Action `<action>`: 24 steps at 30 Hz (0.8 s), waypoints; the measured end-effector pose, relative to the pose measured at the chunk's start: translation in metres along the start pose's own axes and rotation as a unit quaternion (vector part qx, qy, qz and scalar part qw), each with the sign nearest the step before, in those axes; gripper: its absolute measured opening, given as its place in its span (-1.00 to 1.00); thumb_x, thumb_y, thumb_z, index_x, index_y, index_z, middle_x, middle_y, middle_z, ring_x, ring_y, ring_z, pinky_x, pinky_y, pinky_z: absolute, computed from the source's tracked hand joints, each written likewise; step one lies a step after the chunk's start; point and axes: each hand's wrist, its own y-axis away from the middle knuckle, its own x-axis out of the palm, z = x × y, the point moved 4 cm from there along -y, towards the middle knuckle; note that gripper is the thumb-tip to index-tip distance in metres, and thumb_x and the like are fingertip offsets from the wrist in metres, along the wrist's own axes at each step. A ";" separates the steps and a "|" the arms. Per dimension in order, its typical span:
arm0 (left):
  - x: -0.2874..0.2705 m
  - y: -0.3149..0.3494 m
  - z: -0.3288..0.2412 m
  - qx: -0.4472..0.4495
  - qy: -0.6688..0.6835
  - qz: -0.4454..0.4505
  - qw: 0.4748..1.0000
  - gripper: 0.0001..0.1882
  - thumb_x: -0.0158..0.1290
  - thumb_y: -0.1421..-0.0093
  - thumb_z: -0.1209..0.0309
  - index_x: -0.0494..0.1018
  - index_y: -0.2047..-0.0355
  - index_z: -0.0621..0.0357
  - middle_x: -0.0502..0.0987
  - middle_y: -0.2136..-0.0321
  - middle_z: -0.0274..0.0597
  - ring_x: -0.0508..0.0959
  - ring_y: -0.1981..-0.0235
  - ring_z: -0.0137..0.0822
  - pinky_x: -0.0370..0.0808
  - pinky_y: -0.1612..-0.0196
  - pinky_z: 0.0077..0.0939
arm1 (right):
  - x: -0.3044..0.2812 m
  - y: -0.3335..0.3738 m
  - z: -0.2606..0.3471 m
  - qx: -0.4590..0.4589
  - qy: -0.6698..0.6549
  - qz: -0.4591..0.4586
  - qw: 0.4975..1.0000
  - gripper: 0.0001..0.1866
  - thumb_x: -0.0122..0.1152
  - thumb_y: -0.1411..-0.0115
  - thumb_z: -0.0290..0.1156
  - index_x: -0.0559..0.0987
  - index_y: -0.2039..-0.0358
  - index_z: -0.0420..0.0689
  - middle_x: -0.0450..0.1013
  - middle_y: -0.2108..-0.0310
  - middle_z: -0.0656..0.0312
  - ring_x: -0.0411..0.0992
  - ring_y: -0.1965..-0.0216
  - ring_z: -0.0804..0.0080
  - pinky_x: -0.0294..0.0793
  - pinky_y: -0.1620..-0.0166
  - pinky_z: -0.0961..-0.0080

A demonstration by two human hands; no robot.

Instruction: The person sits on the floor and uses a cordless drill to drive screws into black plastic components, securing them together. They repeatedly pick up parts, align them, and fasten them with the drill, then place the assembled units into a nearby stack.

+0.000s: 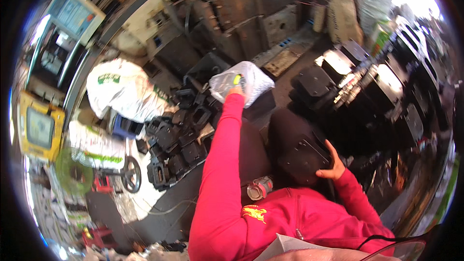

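Note:
My left arm stretches forward to a white plastic bag [261, 84], and my left hand [236, 90] is at its mouth. Its fingers are partly hidden there, beside a small yellow-green thing [238, 79]. A black box-like part [302, 162] rests on my right thigh. My right hand [334, 164] grips that part's right edge, thumb on the near side and fingers stretched along the far side. Between my lap and left arm lies a silver and red cylindrical object [260, 188], its kind unclear.
Several black moulded parts [179, 140] are heaped at the left, with more black boxes [314, 81] stacked at the right. A large white sack [123, 89], a green fan [74, 171] and a black handwheel [131, 174] stand left. Metal blocks [246, 7] line the back.

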 end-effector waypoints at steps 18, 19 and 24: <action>-0.135 0.251 -0.145 0.241 0.503 0.360 0.748 -0.85 0.18 -0.11 0.59 0.48 0.30 0.26 0.55 0.40 -0.22 0.59 0.39 -0.42 0.59 0.30 -0.56 | 0.020 -0.032 0.000 0.017 0.000 -0.006 1.000 0.17 0.51 0.13 -0.22 -0.05 -0.37 -0.16 0.15 -0.25 -0.05 0.09 -0.30 0.17 0.06 -0.29 0.38; -0.131 0.257 -0.161 0.257 0.477 0.415 0.731 -0.86 0.17 -0.12 0.59 0.48 0.28 0.26 0.55 0.40 -0.23 0.59 0.39 -0.44 0.57 0.30 -0.59 | 0.019 -0.034 0.000 0.026 0.033 -0.006 0.999 0.17 0.51 0.14 -0.21 -0.05 -0.37 -0.18 0.15 -0.25 -0.07 0.09 -0.30 0.16 0.07 -0.29 0.38; -0.105 0.258 -0.203 0.307 0.346 0.494 0.736 -0.87 0.15 -0.14 0.57 0.48 0.28 0.28 0.56 0.39 -0.29 0.55 0.36 -0.53 0.50 0.26 -0.62 | 0.015 -0.049 0.003 0.059 0.119 0.113 0.985 0.21 0.52 0.18 -0.12 -0.04 -0.36 -0.20 0.17 -0.24 -0.12 0.11 -0.29 0.14 0.10 -0.28 0.40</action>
